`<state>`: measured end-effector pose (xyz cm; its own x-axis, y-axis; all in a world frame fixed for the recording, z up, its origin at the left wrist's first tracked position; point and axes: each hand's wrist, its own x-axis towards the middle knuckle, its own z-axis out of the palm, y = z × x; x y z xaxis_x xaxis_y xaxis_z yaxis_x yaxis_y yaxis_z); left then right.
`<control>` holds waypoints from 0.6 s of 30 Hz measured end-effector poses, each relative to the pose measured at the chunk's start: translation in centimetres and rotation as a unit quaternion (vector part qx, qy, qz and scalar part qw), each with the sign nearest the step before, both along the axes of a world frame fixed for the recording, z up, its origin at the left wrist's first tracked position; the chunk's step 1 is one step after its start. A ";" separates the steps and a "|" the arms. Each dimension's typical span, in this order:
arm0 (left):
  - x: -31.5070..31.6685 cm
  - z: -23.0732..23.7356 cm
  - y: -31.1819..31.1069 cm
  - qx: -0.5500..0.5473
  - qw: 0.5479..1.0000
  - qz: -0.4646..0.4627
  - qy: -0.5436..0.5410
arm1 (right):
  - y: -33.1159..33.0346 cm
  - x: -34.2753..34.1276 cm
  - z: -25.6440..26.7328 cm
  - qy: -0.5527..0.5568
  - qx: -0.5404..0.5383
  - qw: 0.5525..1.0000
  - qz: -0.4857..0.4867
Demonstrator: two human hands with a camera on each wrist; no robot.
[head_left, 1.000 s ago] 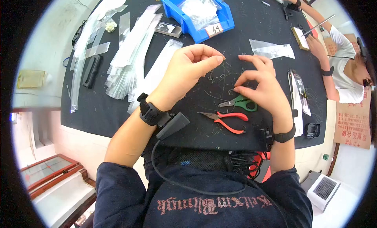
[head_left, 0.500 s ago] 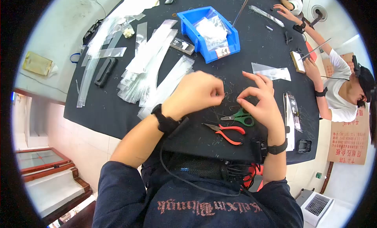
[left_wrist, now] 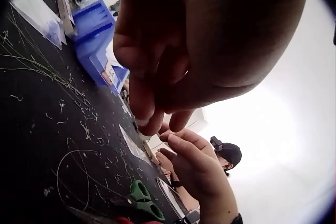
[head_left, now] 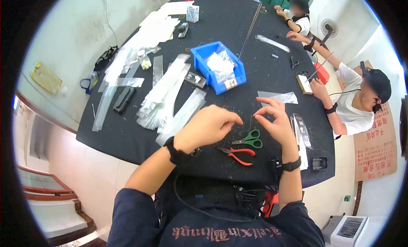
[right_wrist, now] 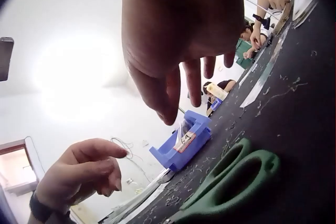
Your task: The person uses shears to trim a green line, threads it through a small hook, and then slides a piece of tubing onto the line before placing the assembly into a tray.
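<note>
My left hand [head_left: 207, 127] is raised over the near table, thumb and index finger brought together. Facing it, my right hand [head_left: 275, 121] pinches with thumb and index tip while its other fingers stay spread. A hair-thin line [head_left: 249, 125] shows faintly between the hands; its ends are lost at the fingertips. Below them lie green-handled scissors [head_left: 248, 140] and red-handled pliers [head_left: 237, 154], touched by neither hand. In the right wrist view the scissors [right_wrist: 231, 182] are close under the right hand [right_wrist: 176, 40]. Fine line offcuts [left_wrist: 52, 71] litter the black cloth.
Ahead stands a blue bin [head_left: 199, 64] labelled 69, holding plastic bags. Clear plastic strips [head_left: 163, 98] and a black case [head_left: 124, 100] lie to the left. At right are a clear bag [head_left: 280, 97] and a small black tray [head_left: 319, 163]. Another person [head_left: 357, 89] works along the right side.
The head view has tilted up, showing more of the far table. My left hand has turned over and come closer to the right hand, which keeps its pinch. Scissors and pliers still lie on the cloth.
</note>
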<state>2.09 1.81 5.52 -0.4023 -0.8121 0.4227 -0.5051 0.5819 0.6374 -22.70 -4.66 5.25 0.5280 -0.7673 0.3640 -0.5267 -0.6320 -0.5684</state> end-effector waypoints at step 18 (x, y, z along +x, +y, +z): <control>9.8 -3.8 19.0 0.449 0.834 0.099 0.307 | 0.7 0.7 -0.9 -0.211 0.137 0.965 0.069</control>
<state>11.90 20.86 1.72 -0.1548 -0.9367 -0.3139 0.0466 -0.3243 0.9448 -22.03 -3.96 4.36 0.4816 -0.7982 0.3618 -0.1335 -0.4748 -0.8699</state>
